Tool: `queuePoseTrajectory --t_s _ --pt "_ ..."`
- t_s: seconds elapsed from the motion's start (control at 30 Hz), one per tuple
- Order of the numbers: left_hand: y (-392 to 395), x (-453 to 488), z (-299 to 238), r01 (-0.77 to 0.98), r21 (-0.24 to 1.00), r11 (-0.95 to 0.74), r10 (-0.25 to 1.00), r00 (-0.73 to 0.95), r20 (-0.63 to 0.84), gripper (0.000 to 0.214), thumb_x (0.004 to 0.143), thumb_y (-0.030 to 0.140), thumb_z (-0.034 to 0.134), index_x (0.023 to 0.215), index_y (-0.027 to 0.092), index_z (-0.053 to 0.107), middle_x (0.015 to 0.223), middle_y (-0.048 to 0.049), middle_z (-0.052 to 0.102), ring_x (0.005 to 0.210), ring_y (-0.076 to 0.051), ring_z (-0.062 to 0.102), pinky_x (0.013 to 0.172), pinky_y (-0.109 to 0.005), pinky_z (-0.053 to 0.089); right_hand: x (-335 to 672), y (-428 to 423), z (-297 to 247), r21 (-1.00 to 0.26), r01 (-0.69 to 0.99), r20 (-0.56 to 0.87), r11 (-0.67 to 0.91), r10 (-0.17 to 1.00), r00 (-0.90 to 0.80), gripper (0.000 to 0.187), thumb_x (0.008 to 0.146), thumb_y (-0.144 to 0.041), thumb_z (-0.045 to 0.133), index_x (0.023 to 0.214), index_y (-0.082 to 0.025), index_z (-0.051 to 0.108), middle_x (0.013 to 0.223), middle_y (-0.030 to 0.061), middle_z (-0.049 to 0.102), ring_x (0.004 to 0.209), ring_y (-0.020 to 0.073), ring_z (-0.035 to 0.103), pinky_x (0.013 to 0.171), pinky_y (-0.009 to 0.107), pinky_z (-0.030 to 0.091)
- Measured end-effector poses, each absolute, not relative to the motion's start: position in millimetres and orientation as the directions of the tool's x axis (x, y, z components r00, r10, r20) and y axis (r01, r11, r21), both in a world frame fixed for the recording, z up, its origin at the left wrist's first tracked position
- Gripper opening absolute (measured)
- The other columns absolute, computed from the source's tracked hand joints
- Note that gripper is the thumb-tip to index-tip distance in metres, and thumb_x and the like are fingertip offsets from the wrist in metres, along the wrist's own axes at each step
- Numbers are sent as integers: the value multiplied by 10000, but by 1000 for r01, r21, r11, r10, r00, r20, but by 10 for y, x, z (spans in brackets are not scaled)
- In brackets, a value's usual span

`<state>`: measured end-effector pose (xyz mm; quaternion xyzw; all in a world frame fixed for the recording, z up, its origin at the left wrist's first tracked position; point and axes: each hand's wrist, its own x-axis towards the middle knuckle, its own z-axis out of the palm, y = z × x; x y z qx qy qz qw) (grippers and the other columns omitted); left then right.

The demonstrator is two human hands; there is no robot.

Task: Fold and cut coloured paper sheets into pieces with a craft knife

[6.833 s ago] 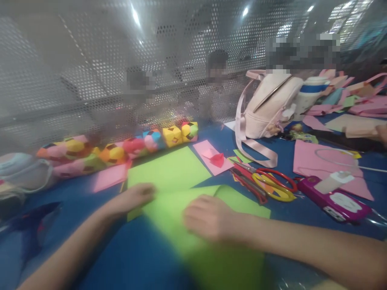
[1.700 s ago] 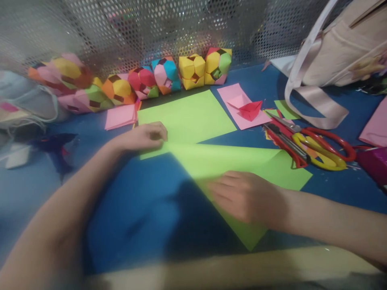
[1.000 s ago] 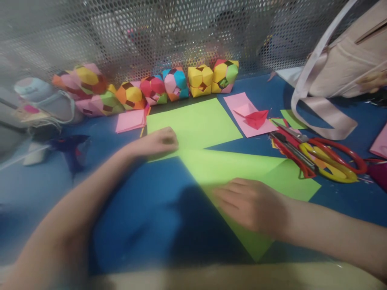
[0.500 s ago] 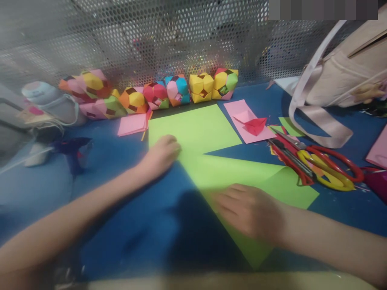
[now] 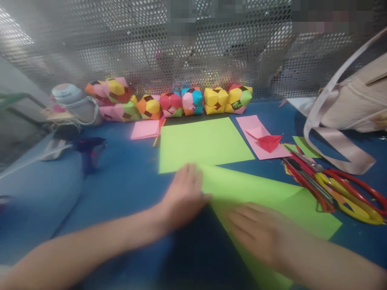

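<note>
My left hand (image 5: 186,195) presses on the upper left corner of a folded sheet of light green paper (image 5: 238,183), its thumb apart from the fingers. Flat on the same sheet, nearer its lower left edge, lies my right hand (image 5: 256,231), fingers stretched out and slightly blurred. The folded part of the sheet rises in a soft curve toward the right. Another light green sheet (image 5: 202,141) lies flat just behind, its lower edge partly covered by my left hand and the folded sheet.
Multicoloured folded-paper balls (image 5: 172,105) line the back before a perforated metal panel (image 5: 145,52). Scissors (image 5: 347,187) and a cutter (image 5: 311,181) lie right, near a pink sheet (image 5: 250,125) and ribbon (image 5: 341,149). A dark blue glue gun (image 5: 90,151) stands left.
My left hand has slid right and toward me, from the rear sheet to the folded sheet's corner. My right hand stays on the folded sheet. The view has shifted.
</note>
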<state>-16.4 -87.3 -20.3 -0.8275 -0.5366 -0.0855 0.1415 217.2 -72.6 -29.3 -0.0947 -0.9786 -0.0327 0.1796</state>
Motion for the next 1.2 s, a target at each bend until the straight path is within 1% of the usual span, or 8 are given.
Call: queuePoseTrajectory --t_s 0.23,0.33,0.47,0.6,0.67,0.8,1.0,1.2 --pt "-864 -136 -115 894 -139 -426 847 448 285 473 952 401 378 1189 52 593 1204 -281 623 1231 -420 536 968 -541 482 2143 -726 -103 61 189 348 980 156 -924 217 828 -51 469 841 -167 652 817 83 687 719 191 592 645 335 462" --pt "-852 -152 -112 893 -112 -436 847 449 284 418 945 376 390 1173 95 599 1164 -255 644 1211 -417 550 946 -560 493 2138 -764 -106 52 208 357 977 176 -917 207 823 -55 481 819 -167 656 812 89 692 721 197 589 632 339 456" --pt "-831 -183 -137 882 -129 -453 823 469 319 348 922 322 431 1108 92 615 1094 -253 654 1134 -417 594 906 -563 522 2128 -796 -178 46 229 370 972 196 -908 167 821 -81 516 770 -169 648 795 97 689 695 200 564 612 347 440" --pt "-785 -251 -177 896 -147 -419 846 444 294 381 904 389 484 1051 63 617 1174 -290 598 1124 -411 588 917 -536 531 2085 -752 -139 64 212 407 975 168 -898 207 836 -96 505 683 -185 611 686 75 646 615 184 509 545 337 394" --pt "-750 -293 -168 905 -154 -396 869 423 257 411 920 432 462 1014 63 616 1176 -289 588 1123 -403 583 920 -527 527 2074 -719 -72 68 193 404 979 150 -902 245 854 -96 479 659 -191 594 656 63 623 591 181 490 509 332 363" --pt "-675 -345 -91 923 -139 -359 907 380 180 406 976 406 350 923 87 595 1078 -242 604 1087 -371 587 882 -516 524 2109 -658 59 29 158 361 987 137 -922 267 880 -73 452 678 -178 593 690 60 626 615 178 513 497 315 354" --pt "-630 -331 -35 923 -128 -362 915 378 139 421 977 418 335 944 70 570 1072 -243 575 1116 -386 552 866 -503 508 2178 -574 133 -86 153 253 984 170 -952 270 914 -51 443 708 -160 578 731 39 622 669 164 527 552 292 373" --pt "-637 -320 -36 927 -160 -338 924 359 128 400 973 410 352 948 71 563 1064 -234 577 1108 -377 561 871 -484 505 2177 -593 144 -27 145 223 989 147 -964 294 933 -58 411 728 -154 599 761 53 635 691 171 535 563 296 364"
